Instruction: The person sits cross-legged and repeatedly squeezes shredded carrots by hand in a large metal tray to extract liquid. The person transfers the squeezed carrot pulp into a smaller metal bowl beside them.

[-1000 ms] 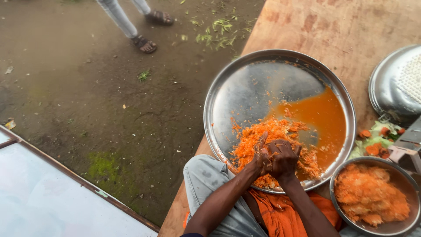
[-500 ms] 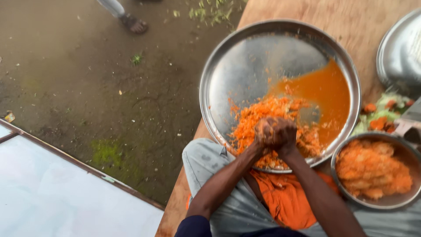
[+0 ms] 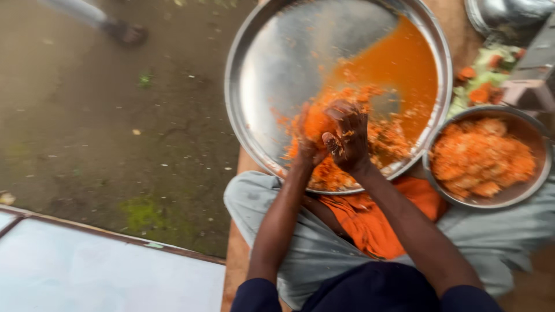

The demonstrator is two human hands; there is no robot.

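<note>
My left hand (image 3: 306, 136) and right hand (image 3: 347, 136), now lifted above the tray (image 3: 260, 75), squeeze a carrot clump (image 3: 318, 121) together; orange juice (image 3: 399, 63) pools at the tray's far side.

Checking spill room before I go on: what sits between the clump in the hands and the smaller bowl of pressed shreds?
In the head view, loose orange shreds and the big tray's rim separate the clump from the bowl.
</note>
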